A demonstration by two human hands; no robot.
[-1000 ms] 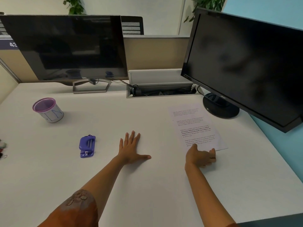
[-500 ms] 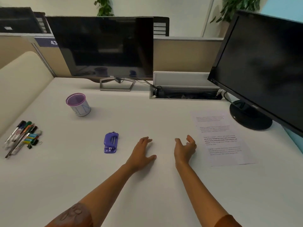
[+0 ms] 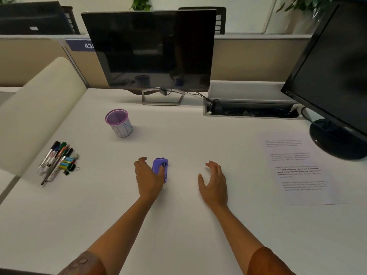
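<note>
A small purple stapler (image 3: 161, 164) lies on the white desk (image 3: 178, 225) near the middle. My left hand (image 3: 149, 176) covers its left side, with the thumb laid across its top and the fingers curled down beside it. Much of the stapler's lower left part is hidden under the hand. To the right, my right hand (image 3: 214, 181) is over the bare desk with its fingers loosely bent, holding nothing. A printed sheet of paper (image 3: 297, 167) lies flat further right, apart from both hands.
A purple-rimmed mesh pen cup (image 3: 119, 123) stands at the back left. Several markers and binder clips (image 3: 57, 161) lie near the left edge. Two dark monitors, one (image 3: 151, 50) behind and one (image 3: 337, 80) at the right, and a cable tray (image 3: 250, 111) line the back.
My left hand moved left onto the stapler and closed over it. My right hand let go of the paper's corner and came left over the bare desk. The view swung left.
</note>
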